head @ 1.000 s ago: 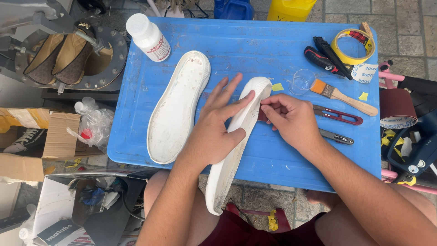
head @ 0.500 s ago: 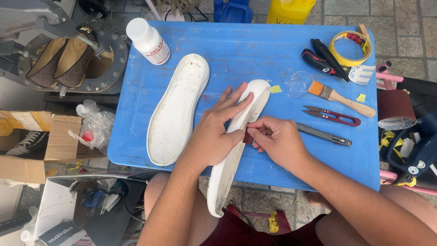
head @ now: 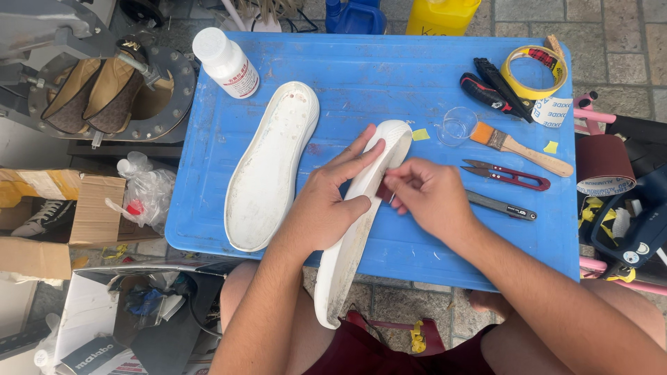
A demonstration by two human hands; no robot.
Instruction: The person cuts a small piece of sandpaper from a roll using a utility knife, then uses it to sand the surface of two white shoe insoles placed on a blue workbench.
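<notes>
My left hand (head: 326, 201) grips a white shoe sole (head: 347, 257) tilted on its edge over the blue table (head: 389, 76), with its heel end hanging past the front edge above my lap. My right hand (head: 427, 198) pinches a small dark red piece (head: 383, 192), which looks like sandpaper, against the side of that sole. A second white sole (head: 267, 167) lies flat on the table to the left, not touched by either hand.
A white bottle (head: 226, 61) stands at the back left. To the right lie a brush (head: 517, 146), red snips (head: 507, 175), a grey knife (head: 500, 206), a clear cup (head: 457, 125), pliers (head: 493, 87) and a yellow tape roll (head: 533, 69). A machine holding shoe lasts (head: 97, 87) stands left.
My right hand has slid along the sole's edge toward me and back near the middle, rubbing the dark piece on it. My left hand keeps its grip.
</notes>
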